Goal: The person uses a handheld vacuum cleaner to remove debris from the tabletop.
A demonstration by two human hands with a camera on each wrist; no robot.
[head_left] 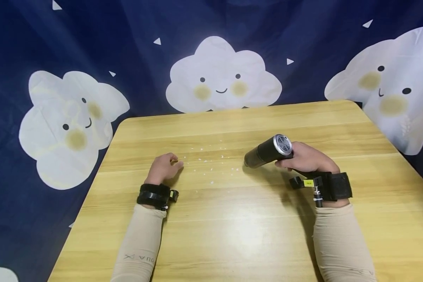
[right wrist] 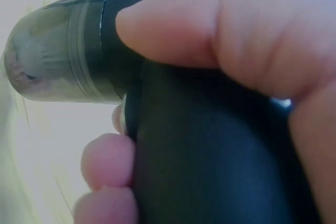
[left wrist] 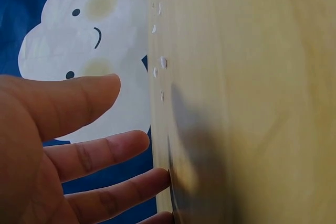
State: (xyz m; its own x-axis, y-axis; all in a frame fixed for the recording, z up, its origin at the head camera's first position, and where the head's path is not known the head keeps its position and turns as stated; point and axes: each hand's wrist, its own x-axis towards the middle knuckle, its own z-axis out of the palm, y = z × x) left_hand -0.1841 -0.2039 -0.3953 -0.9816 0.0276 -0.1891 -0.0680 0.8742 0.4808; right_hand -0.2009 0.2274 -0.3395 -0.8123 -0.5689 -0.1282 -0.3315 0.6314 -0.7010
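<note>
My right hand [head_left: 308, 158] grips the handle of a black handheld vacuum cleaner [head_left: 264, 153], whose round silver vent faces up and back. Its nozzle slants down to the left, close to the tabletop. In the right wrist view, my thumb lies along the top of the handle and my fingers curl round it, below a see-through dust cup [right wrist: 58, 51]. Small white scraps [head_left: 212, 182] lie scattered between my hands. Left of them, my left hand [head_left: 162, 168] holds nothing; its fingers are loosely bent and its fingertips are low over the table.
The wooden table [head_left: 197, 235] has rounded corners and fills most of the lower head view. Behind it hangs a dark blue curtain [head_left: 141, 86] with smiling white clouds. Each wrist wears a black strap with a small camera.
</note>
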